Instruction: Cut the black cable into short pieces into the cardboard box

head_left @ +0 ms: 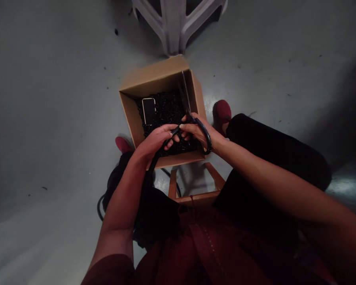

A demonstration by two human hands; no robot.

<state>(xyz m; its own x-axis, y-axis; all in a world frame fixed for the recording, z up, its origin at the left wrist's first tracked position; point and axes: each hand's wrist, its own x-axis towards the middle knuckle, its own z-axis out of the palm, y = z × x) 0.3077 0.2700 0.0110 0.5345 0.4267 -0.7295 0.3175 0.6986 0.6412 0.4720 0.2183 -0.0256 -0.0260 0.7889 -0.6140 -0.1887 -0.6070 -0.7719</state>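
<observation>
My left hand (158, 138) is closed around a black, ribbed, cord-like strip (152, 165), whose tail hangs down along my forearm toward my lap. Its ribbed end pokes out between my fingertips. A pair of scissors (207, 136) with dark handles hangs on my right hand (198, 130), blades pointing up and away from me. My right thumb and fingers pinch near the tip of the strip, almost touching my left fingertips. Below both hands stands an open cardboard box (154, 75) holding many small black pieces (169, 105). A phone (149, 111) with a pale edge lies on them.
A grey plastic stool (173, 23) stands beyond the box. Between my knees is part of a wooden seat frame (198, 197). My red shoes (224, 111) are on either side of the box. Small dark bits (116, 31) lie scattered on the grey floor (59, 99).
</observation>
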